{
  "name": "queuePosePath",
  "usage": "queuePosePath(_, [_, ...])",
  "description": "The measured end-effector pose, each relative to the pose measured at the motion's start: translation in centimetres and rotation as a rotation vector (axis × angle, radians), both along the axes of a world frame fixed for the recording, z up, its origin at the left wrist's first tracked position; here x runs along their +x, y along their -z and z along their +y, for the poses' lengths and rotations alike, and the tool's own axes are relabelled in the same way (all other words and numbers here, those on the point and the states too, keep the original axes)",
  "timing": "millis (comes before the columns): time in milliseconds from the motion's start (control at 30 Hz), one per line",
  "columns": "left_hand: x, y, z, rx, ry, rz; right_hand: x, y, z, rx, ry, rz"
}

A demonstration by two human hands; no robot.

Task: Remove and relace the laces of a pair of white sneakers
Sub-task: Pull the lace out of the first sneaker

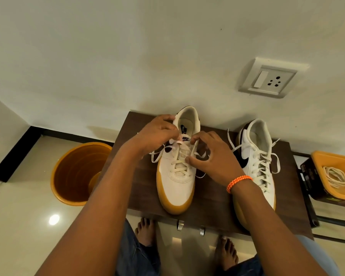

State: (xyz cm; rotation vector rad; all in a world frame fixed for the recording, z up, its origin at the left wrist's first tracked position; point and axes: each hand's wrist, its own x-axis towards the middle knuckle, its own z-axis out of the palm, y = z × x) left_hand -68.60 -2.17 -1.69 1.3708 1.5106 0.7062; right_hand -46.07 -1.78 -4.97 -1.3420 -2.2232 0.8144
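Two white sneakers with gum soles stand on a dark wooden shelf [211,204], toes toward me. The left sneaker [175,188] is laced most of the way up with a cream lace [179,168]. My left hand [157,134] pinches the lace at the upper left eyelets beside the tongue. My right hand [213,156], with an orange band on its wrist, pinches the lace at the upper right eyelets. Loose lace ends trail off both sides. The right sneaker [257,162] is fully laced, its loose ends spread out, partly behind my right wrist.
An orange bucket [78,172] stands on the tiled floor at the left. At the right an orange tray [335,162] with a coiled spare lace [335,176] rests on a dark box. A wall socket [271,78] sits above. My bare feet are below the shelf.
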Motion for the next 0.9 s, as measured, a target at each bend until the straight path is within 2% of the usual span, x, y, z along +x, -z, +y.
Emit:
queuePosePath(67, [0.7,0.4,0.1,0.051,0.057,0.088,-0.1,0.1,-0.1,0.002,-0.005,0.013])
queuePosePath(167, [1.6,1.4,0.1,0.079,0.226,0.324,-0.1,0.4,-0.1,0.011,-0.006,0.044])
queuePosePath(233, [2.2,1.6,0.0,0.063,0.263,0.367,-0.1,0.4,-0.1,-0.002,-0.006,0.058])
queuePosePath(367, [2.0,0.9,0.0,0.072,0.233,0.272,-0.1,0.5,-0.1,-0.005,-0.008,0.044])
queuePosePath(467, [0.7,-0.1,-0.1,0.072,0.107,-0.027,-0.1,0.5,-0.1,0.003,-0.003,0.014])
queuePosePath(533, [0.0,-0.5,-0.1,0.091,-0.01,-0.151,-0.1,0.5,-0.1,-0.004,-0.001,0.014])
queuePosePath(633, [0.1,0.1,0.1,0.133,-0.049,0.007,-0.2,0.5,-0.1,-0.01,0.001,0.027])
queuePosePath(767, [1.3,1.3,0.0,0.084,0.215,0.326,-0.3,0.6,-0.2,-0.007,0.001,0.057])
queuePosePath(900, [2.5,1.6,-0.3,0.086,0.251,0.405,-0.2,0.6,-0.2,-0.009,-0.004,0.068])
